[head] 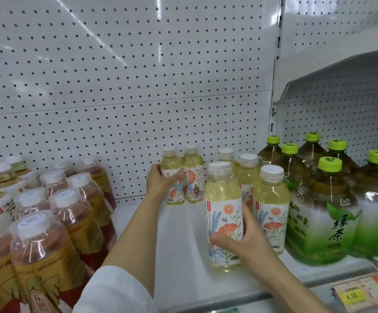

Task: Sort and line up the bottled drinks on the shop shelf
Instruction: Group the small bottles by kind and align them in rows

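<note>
Gripping a pale yellow bottle (224, 213) near the front of the white shelf (179, 256), our right hand (242, 242) curls its fingers (219, 239) round the flowered label; our left hand (161, 180) reaches to the back of the shelf and clasps a second pale bottle (172, 177), upright against the pegboard (127, 86); beside the front bottle stand more pale bottles (271, 206), then green tea bottles (325, 211); amber bottles (48, 245) crowd the shelf's other end.
</note>
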Demonstrator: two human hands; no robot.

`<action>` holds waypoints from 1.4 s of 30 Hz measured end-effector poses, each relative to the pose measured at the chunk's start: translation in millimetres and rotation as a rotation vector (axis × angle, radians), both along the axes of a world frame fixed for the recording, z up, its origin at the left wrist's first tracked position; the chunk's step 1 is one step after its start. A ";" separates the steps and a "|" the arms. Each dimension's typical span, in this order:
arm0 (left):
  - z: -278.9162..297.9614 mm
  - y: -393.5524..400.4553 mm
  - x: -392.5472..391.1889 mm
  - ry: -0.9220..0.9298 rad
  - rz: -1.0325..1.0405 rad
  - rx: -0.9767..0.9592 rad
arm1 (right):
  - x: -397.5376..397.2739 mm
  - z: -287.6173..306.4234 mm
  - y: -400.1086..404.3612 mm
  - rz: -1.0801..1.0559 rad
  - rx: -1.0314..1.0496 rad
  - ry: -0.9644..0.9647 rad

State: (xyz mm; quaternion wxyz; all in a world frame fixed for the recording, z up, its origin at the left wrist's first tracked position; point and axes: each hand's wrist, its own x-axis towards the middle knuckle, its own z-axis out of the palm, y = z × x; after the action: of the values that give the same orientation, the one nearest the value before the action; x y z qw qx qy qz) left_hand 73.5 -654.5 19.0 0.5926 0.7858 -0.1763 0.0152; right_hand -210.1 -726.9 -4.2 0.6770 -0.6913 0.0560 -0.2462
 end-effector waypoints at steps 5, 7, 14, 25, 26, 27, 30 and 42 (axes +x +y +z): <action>-4.9 11.0 -17.4 -0.080 0.035 0.014 | -4.9 -13.5 3.3 -0.035 -0.018 0.024; -6.7 15.3 -26.2 -0.104 0.055 0.052 | -5.3 -20.0 3.0 -0.081 -0.064 0.049; -1.0 28.4 -50.5 0.023 -0.192 -0.026 | -8.7 -23.8 -4.8 -0.115 -0.224 0.092; 20.7 55.0 -57.3 0.042 -0.298 0.109 | -26.4 -17.1 -15.5 -0.154 -0.351 0.157; 22.7 57.0 -57.9 0.047 -0.324 0.128 | -27.7 -17.6 -15.3 -0.157 -0.348 0.159; 24.4 58.3 -58.7 0.050 -0.339 0.142 | -29.1 -17.9 -15.6 -0.158 -0.346 0.158; 22.8 57.0 -60.4 0.026 -0.298 0.149 | -34.5 -16.4 -15.2 -0.151 -0.344 0.157; 111.2 0.6 -80.1 -0.547 0.014 0.270 | -40.8 -15.2 -13.5 -0.116 -0.244 0.162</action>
State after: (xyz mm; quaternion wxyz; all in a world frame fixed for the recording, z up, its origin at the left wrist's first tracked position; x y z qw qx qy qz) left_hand -6.6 -653.9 130.2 0.4131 0.8255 -0.3244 0.2067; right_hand -250.9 -740.4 -19.4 0.5661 -0.7815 0.1197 -0.2333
